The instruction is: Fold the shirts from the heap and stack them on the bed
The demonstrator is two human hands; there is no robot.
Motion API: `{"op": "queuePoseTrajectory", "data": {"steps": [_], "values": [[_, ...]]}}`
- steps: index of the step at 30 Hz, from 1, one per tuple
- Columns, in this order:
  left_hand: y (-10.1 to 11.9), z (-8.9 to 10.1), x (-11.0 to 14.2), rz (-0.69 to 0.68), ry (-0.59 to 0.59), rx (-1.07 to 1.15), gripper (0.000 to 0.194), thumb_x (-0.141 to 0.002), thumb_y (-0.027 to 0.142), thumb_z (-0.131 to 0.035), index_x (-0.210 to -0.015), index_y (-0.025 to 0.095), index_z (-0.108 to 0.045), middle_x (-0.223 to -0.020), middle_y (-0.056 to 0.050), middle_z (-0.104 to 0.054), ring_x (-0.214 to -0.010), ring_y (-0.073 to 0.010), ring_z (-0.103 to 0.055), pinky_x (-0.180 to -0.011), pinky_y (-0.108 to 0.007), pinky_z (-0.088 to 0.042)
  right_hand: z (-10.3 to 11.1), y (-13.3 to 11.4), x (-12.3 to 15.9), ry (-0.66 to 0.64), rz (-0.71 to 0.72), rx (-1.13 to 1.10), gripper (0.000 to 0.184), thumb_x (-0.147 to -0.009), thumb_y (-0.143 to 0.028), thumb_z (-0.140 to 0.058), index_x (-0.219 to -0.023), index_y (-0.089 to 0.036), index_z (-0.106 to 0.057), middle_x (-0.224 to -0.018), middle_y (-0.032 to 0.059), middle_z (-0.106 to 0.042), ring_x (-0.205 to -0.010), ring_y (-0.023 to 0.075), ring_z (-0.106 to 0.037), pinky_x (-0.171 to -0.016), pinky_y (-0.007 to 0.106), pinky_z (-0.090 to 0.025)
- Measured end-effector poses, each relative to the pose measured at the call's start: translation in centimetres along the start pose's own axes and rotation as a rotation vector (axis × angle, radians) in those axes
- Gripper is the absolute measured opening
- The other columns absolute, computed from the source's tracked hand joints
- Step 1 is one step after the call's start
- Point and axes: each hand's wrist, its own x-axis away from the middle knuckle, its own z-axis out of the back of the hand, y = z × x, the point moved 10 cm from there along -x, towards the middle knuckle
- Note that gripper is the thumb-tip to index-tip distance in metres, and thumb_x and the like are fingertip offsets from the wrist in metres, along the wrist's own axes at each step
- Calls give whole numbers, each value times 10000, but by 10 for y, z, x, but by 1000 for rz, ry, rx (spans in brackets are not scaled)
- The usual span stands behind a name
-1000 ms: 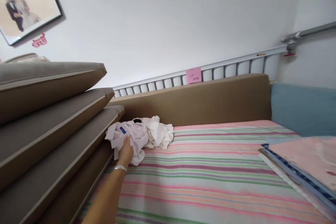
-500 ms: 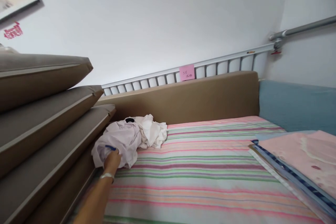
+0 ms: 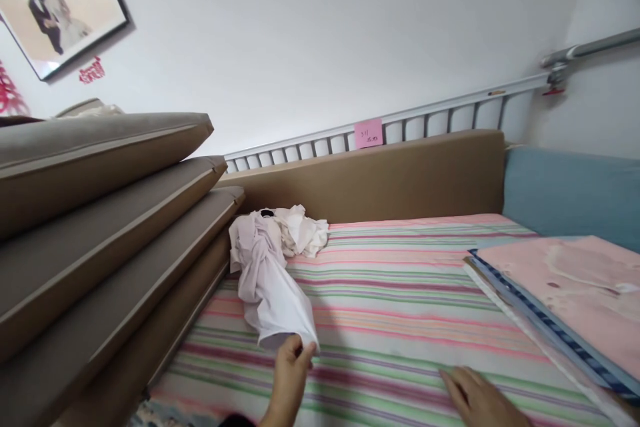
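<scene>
My left hand (image 3: 294, 368) pinches the open edge of a pale lavender garment (image 3: 273, 287), thumb against fingers. The cloth stretches from that hand back to a crumpled heap on the striped bed sheet (image 3: 390, 293). Its exact kind cannot be made out. Behind it lies a crumpled white cloth (image 3: 303, 230), with a small black patch beside it. My right hand (image 3: 483, 397) is low on the right above the sheet, fingers extended and holding nothing. Farther right is a flat stack of folded clothes with a pink garment (image 3: 580, 280) on top.
Several thick grey-brown cushions (image 3: 120, 220) are stacked along the left. A brown padded board (image 3: 375, 177) runs along the back, before a white radiator (image 3: 437, 123) bearing a pink note (image 3: 369, 133). A blue cushion (image 3: 570, 190) stands at the right.
The lavender garment's edge has been drawn out of the heap toward me, so the cloth is now stretched. My right hand has come into view, and the view has shifted left.
</scene>
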Motion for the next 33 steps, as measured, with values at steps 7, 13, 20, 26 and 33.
{"op": "queuePoseTrajectory", "data": {"steps": [7,13,20,26,33], "values": [[42,-141,96,14,-327,69,205,-724,360,-582,-724,160,-629,-706,-40,-584,-712,-167,-534,-693,-304,-451,9,-11,10,-24,93,-35,256,-844,-354,-435,-802,-228,-653,-842,60,-668,-811,228,-617,-758,365,-480],[60,-197,130,-71,-701,-1,655,-653,246,-665,-1285,177,-507,-1284,-136,-550,-1056,-236,-561,-925,-388,-439,3,-5,34,-55,115,-36,330,-868,-275,-386,-1015,-185,-667,-1104,101,-659,-1025,233,-601,-895,383,-472],[17,5,19,-144,97,-265,396,-761,320,-506,-1110,150,-586,-1220,-150,-584,-1166,-249,-500,-956,-376,-397,2,-13,57,-13,196,135,372,-870,-228,-380,-1132,-189,-642,-1211,88,-622,-1110,227,-574,-937,415,-457],[-50,78,-27,163,213,-301,369,-574,308,-658,-851,65,-643,-910,-216,-670,-974,-371,-588,-841,-445,-416,5,-20,59,-39,147,80,406,-831,-218,-383,-1137,-173,-645,-1208,103,-622,-1126,244,-569,-961,450,-444],[-52,68,12,225,102,73,430,-588,494,-655,-828,138,-656,-783,-78,-701,-775,-234,-639,-699,-320,-472,26,-56,88,-200,-282,-513,335,-825,-393,-424,-913,-208,-688,-927,90,-706,-847,230,-663,-780,344,-531]]}}
